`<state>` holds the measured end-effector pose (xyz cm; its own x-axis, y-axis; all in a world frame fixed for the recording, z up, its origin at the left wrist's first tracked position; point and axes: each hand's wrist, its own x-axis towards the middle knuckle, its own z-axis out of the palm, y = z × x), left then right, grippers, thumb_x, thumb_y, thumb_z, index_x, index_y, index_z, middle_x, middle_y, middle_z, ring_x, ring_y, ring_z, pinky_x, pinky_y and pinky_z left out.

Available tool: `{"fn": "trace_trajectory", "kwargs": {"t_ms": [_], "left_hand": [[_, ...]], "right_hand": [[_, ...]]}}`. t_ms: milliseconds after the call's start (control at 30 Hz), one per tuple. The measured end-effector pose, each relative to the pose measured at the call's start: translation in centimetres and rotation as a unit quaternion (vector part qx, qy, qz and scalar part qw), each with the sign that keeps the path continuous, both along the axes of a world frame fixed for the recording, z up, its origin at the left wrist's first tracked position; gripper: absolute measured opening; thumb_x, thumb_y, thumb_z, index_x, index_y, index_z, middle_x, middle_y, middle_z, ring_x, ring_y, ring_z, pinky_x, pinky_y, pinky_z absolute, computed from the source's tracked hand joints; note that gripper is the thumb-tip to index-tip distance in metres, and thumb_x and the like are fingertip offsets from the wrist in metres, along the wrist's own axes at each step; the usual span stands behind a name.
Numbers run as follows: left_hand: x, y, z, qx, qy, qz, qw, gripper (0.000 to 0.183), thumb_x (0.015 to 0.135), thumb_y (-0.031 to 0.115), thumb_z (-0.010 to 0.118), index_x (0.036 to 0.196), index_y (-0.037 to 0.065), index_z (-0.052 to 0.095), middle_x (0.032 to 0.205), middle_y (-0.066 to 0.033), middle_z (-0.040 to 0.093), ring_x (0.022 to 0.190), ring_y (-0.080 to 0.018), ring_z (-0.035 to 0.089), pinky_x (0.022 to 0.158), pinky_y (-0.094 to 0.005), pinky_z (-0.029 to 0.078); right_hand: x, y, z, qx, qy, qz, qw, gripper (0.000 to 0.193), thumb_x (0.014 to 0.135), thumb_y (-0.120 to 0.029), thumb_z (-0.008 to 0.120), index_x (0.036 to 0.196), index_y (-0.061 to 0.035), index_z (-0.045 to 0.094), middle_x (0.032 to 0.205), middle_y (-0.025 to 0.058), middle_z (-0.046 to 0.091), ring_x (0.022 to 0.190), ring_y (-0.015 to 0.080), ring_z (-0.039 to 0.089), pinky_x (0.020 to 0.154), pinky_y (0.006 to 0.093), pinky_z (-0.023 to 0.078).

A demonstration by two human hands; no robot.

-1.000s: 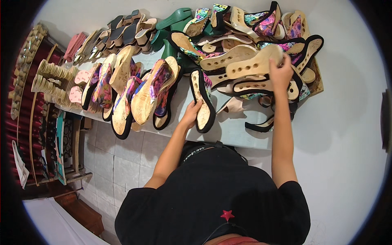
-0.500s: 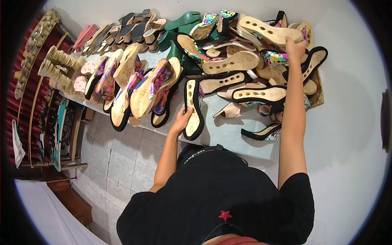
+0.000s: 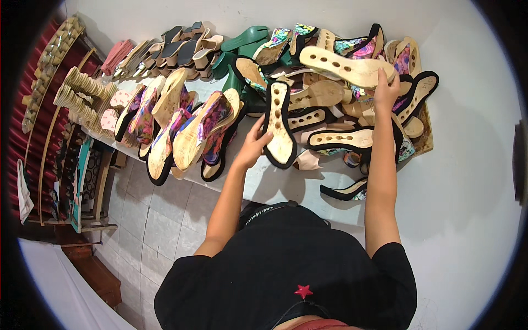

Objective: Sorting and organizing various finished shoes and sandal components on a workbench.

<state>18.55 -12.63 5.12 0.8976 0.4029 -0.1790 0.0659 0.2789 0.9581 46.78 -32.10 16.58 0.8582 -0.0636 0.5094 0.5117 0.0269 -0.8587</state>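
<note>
My left hand (image 3: 254, 147) grips a black-edged wedge sandal (image 3: 281, 132) by its side. The sandal stands nearly upright in view, its pale underside with a row of holes showing. At the right, my right hand (image 3: 387, 88) is closed round the wide end of a bare wooden shoe sole (image 3: 341, 67), which also has a row of holes. That sole is held above the pile, pointing left. Below it lie a black-edged sandal (image 3: 344, 138) with its holed underside showing and another tan sole (image 3: 316, 94). Part of the pile is hidden behind my right forearm.
Flowered wedge sandals (image 3: 195, 132) lie along the table's (image 3: 245, 184) front left. Behind them are dark block-heeled sandals (image 3: 190, 47) and green shoe forms (image 3: 245, 39). Stacked soles (image 3: 82, 102) stand at the left end. A wall borders the right side.
My left hand has lifted the black-edged sandal up and to the right. My right hand has drawn the wooden sole left and nearer. The two held pieces are closer together.
</note>
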Motion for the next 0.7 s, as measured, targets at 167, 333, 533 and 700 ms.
{"fn": "trace_trajectory", "kwargs": {"t_ms": [167,333,533,700], "left_hand": [[5.8,0.9,5.6,-0.032,-0.075,0.117,0.990,0.065,0.082,0.005,0.057,0.138,0.010,0.024,0.102,-0.0125,0.058,0.083,-0.0166,0.060,0.060,-0.0300,0.053],[12.2,6.1,7.9,0.058,-0.051,0.153,0.985,0.069,0.073,0.004,0.057,0.135,0.007,0.027,0.098,-0.0126,0.058,0.067,-0.0168,0.061,0.046,-0.0272,0.050],[21.3,11.2,11.1,0.202,-0.026,0.235,0.950,0.067,0.073,0.013,0.063,0.132,0.005,0.032,0.090,-0.0123,0.056,0.069,-0.0171,0.057,0.053,-0.0289,0.048],[27.4,17.5,7.9,0.331,-0.047,0.196,0.922,0.080,0.071,0.028,0.070,0.135,0.002,0.031,0.129,-0.0210,0.042,0.113,-0.0270,0.047,0.093,-0.0343,0.039]], "right_hand": [[1.3,-0.4,-1.6,0.002,0.054,-0.036,0.998,0.037,0.086,-0.026,0.055,0.109,0.0022,0.053,0.104,0.0150,0.059,0.091,0.0249,0.058,0.082,0.0331,0.042],[-1.2,0.2,1.2,0.083,0.148,0.025,0.985,0.036,0.088,-0.030,0.052,0.112,-0.0026,0.049,0.101,0.0120,0.057,0.081,0.0218,0.061,0.056,0.0338,0.055],[0.0,-1.1,0.6,0.120,0.148,0.033,0.981,0.037,0.088,-0.029,0.053,0.115,-0.0059,0.044,0.104,0.0122,0.053,0.080,0.0221,0.061,0.046,0.0340,0.056],[0.0,-0.4,0.2,0.142,0.183,0.058,0.971,0.039,0.089,-0.023,0.052,0.123,-0.0113,0.037,0.116,0.0130,0.046,0.093,0.0269,0.058,0.056,0.0390,0.058]]}}
